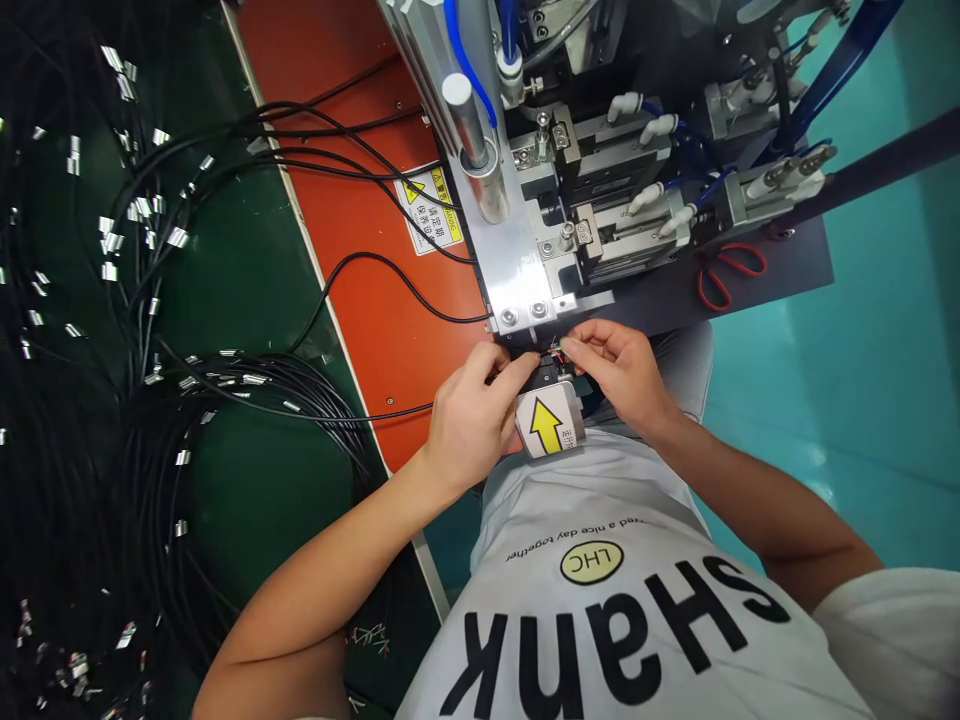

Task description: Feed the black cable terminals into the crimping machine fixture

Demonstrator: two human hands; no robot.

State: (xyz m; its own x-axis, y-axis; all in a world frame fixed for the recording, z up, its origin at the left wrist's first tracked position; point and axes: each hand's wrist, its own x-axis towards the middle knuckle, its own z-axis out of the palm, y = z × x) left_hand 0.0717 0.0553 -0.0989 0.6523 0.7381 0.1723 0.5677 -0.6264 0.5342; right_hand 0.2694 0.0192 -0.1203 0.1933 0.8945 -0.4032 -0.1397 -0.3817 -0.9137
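Observation:
My left hand [474, 412] is closed at the front of the machine, its thumb and forefinger pressed down close to a small black fixture [551, 376]. A black cable [401, 413] runs from the left into this hand. Opposite it, my right hand [616, 368] pinches at thin coloured wires [559, 356] at the fixture; the exact wire ends are too small to make out. Just below both hands sits a light block with a yellow arrow label [547, 424], close to my shirt.
The metal machine [517, 270] with pneumatic cylinders and blue hoses stands ahead on an orange base [337, 215]. Red-handled scissors [731, 275] lie at the right. Bundles of black cables with shiny ends [255, 385] cover much of the green table [255, 460] at left.

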